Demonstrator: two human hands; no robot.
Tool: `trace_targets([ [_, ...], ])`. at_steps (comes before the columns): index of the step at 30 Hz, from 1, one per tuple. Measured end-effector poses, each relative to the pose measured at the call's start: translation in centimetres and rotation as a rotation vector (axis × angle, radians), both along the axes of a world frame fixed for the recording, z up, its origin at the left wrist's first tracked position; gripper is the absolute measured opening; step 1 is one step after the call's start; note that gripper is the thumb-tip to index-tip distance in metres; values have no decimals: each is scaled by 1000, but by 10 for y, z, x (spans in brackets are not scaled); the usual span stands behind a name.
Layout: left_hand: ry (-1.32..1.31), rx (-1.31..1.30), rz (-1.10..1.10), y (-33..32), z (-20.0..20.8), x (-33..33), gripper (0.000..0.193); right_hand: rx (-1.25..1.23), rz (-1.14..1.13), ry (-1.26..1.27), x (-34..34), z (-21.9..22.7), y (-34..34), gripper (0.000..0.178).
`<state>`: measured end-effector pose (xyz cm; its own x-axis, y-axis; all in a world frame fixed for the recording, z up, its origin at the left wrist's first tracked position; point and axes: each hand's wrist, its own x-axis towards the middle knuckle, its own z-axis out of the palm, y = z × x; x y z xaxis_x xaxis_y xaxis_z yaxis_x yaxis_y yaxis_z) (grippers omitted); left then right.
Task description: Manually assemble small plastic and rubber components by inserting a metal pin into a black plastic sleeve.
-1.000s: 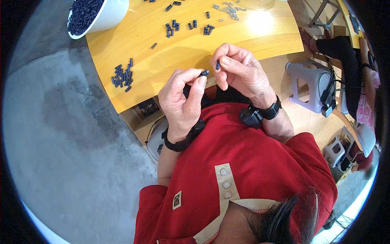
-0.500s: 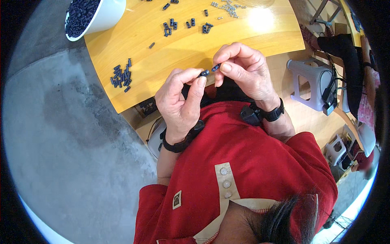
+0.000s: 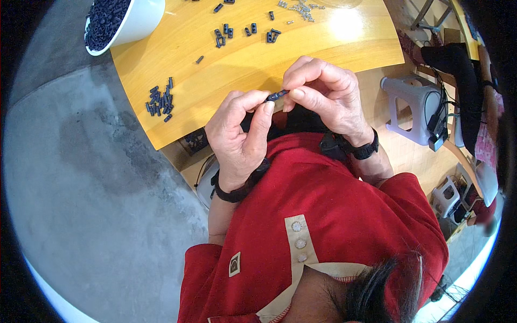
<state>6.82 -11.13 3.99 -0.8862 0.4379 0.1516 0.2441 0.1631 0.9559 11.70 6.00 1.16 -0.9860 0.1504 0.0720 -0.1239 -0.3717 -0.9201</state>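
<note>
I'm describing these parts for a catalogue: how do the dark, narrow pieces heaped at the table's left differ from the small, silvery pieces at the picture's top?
The dark, narrow pieces look blue-black; the small, shiny pieces look silvery. Each dark piece appears longer than a silvery one. Both groups lie on the yellow wooden table.

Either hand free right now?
No, the left hand and right hand both pinch small dark parts between thumb and fingers, with the fingertips of the two hands close together.
</note>
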Motion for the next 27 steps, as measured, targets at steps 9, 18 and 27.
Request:
trace_targets([
  [9, 203, -118, -28, -3, 6, -4, 10, 401, 15, 211, -10, 7, 12, 5],
  [18, 251, -173, 40, 0, -1, 0, 7, -65, 68, 21, -5, -12, -6, 7],
  [27, 278, -148, 30, 3, 2, 2, 9, -348, 178, -55, -3, -15, -2, 12],
])
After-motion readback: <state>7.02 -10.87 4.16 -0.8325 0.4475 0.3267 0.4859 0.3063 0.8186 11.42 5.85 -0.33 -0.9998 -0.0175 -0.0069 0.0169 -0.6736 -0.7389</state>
